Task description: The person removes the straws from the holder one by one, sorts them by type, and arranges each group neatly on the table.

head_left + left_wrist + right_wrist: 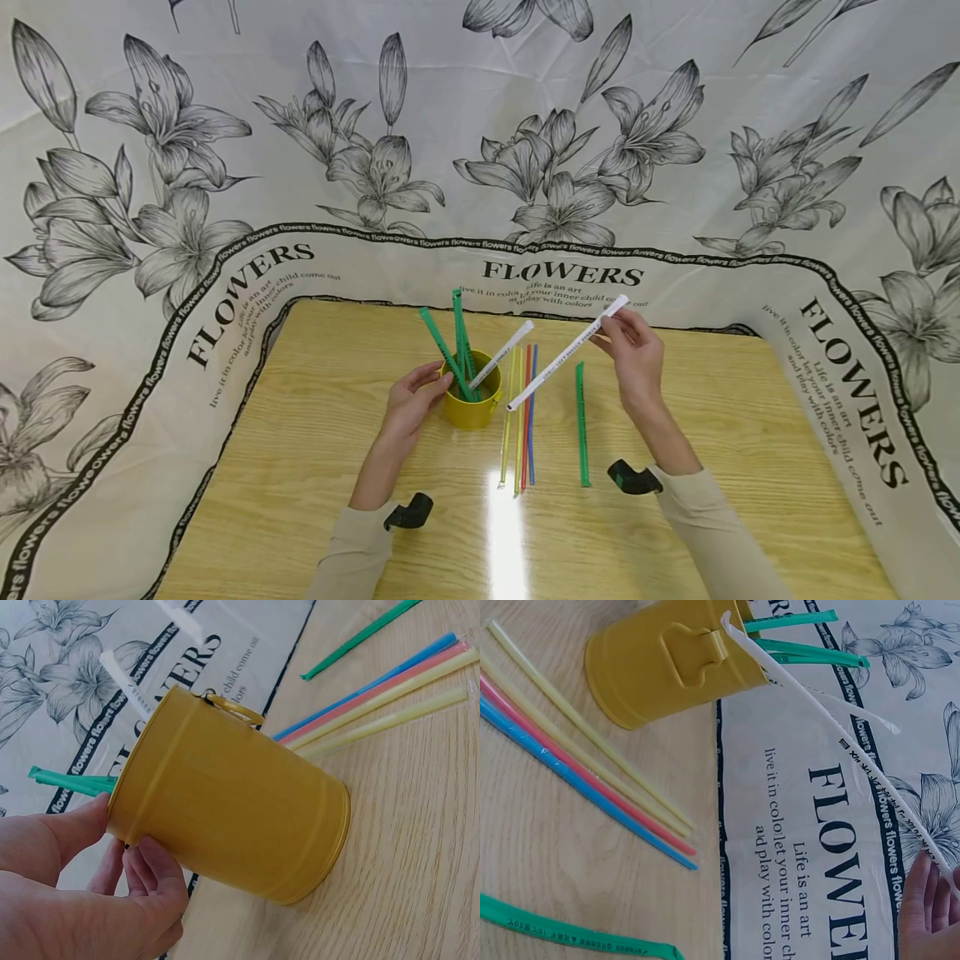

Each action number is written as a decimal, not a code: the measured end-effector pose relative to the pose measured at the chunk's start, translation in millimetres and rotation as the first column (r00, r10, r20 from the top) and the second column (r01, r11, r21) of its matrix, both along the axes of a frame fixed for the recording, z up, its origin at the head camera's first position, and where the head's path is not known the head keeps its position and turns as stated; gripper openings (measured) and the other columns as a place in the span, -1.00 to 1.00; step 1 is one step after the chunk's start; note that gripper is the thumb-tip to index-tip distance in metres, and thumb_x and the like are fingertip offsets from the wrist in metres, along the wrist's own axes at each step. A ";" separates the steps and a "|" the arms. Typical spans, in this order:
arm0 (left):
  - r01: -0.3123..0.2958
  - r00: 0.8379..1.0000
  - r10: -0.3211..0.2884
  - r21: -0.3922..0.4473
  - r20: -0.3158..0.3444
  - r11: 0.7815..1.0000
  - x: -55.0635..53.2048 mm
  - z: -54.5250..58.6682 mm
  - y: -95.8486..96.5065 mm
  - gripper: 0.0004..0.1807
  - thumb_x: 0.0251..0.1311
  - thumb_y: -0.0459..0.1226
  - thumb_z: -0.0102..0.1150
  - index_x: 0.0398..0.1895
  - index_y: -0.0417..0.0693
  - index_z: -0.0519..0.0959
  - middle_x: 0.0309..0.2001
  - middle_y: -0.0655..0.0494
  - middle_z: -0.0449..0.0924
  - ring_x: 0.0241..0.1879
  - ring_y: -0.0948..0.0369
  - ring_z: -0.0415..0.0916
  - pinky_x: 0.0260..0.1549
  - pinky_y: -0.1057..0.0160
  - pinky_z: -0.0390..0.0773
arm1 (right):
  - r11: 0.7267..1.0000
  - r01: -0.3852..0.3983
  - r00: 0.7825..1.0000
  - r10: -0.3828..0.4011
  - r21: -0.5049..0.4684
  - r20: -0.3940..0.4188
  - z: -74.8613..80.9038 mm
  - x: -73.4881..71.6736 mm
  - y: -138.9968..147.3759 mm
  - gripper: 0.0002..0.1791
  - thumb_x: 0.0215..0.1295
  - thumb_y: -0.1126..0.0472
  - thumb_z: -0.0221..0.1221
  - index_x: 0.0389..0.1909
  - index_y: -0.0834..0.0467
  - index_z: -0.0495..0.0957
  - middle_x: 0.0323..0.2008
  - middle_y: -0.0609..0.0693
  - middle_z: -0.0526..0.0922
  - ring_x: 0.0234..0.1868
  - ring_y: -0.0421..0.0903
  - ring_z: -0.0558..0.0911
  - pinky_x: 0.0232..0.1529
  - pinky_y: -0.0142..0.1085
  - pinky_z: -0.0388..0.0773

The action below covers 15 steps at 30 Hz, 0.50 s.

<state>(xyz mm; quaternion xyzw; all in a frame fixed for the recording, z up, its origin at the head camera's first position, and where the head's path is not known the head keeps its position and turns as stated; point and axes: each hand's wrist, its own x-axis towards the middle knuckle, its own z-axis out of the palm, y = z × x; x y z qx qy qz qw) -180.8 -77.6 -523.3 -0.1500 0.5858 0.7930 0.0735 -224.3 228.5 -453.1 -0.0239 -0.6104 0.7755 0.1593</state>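
One white wrapped straw is pinched near its upper end by the right hand, right of centre in the head view, with its lower end slanted toward the lower left. Very little weight is to be expected; it should be stiff enough to be steered from one end, yet easily creased if squeezed, and its smooth wrapper may slip. A light pinch near the top, as now used, is judged best, the lower end being left free.

By the left hand, left of centre, the yellow bucket is gripped at its rim; it looks rigid but light, so steadying seems worthwhile. Green straws and another white straw are held inside it. Between the hands, below the raised straw in the frame, yellow, red and blue straws are laid.
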 end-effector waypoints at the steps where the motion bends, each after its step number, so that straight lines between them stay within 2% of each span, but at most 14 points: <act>1: 0.001 1.000 -0.001 -0.002 -0.002 1.000 -0.2 -0.6 -0.3 -0.56 0.34 -0.36 0.34 0.27 -0.21 0.57 0.12 -0.10 0.44 -0.02 0.21 0.53 0.27 0.01 0.49 | 1.000 0.000 1.000 0.000 0.001 0.004 -1.1 0.6 1.7 -0.83 0.44 0.43 0.21 -0.02 0.35 0.61 -0.24 0.10 0.64 -0.20 -0.08 0.70 -0.03 -0.23 0.69; 10: 0.007 1.000 -0.007 0.003 -0.005 1.000 -1.1 -1.8 -0.5 -0.56 0.36 -0.36 0.33 0.28 -0.22 0.56 0.15 -0.13 0.43 -0.02 0.22 0.53 0.29 -0.01 0.47 | 0.999 0.031 0.998 -0.032 0.030 0.059 -15.2 4.0 17.1 -0.71 0.41 0.44 0.23 0.07 0.51 0.51 -0.26 0.04 0.69 -0.25 -0.15 0.72 -0.08 -0.29 0.70; 15: 0.012 1.000 -0.012 0.005 -0.004 1.000 -0.6 -2.0 -0.7 -0.55 0.37 -0.36 0.31 0.29 -0.22 0.55 0.17 -0.14 0.42 -0.01 0.21 0.53 0.31 -0.02 0.45 | 0.996 0.042 0.995 -0.049 0.082 0.092 -24.3 6.4 26.4 -0.68 0.42 0.42 0.23 0.10 0.50 0.51 -0.25 0.01 0.68 -0.24 -0.17 0.72 -0.10 -0.33 0.70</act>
